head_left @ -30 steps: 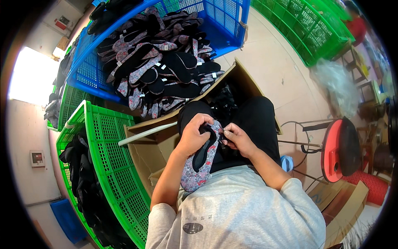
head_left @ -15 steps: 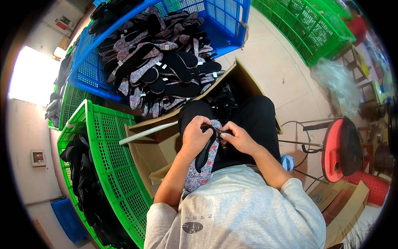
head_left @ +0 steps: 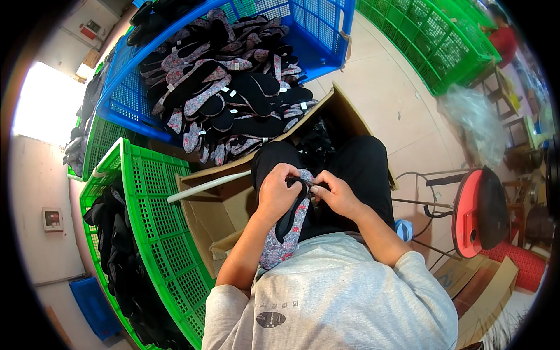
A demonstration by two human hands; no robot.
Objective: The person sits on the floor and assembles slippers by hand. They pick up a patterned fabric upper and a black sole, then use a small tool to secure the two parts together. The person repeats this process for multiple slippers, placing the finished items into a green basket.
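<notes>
I hold a pair of shoe insoles (head_left: 286,233), black on one face and speckled grey on the other, over my lap. My left hand (head_left: 277,191) grips their upper end from the left. My right hand (head_left: 333,193) pinches the same end from the right, fingertips meeting the left hand's. The insoles hang down toward my grey shirt. Ahead of my knees stands a blue crate (head_left: 326,41) piled with several more insoles (head_left: 233,99).
An open cardboard box (head_left: 216,216) sits against my left knee, with a white rod (head_left: 204,186) across it. A green crate (head_left: 157,233) of dark pieces is at the left. More green crates (head_left: 443,52) stand far right. A red stool (head_left: 475,213) is to the right.
The speckled face hung spread below my left wrist before; now the insoles are narrower with the black face showing. Both hands stay at the upper end.
</notes>
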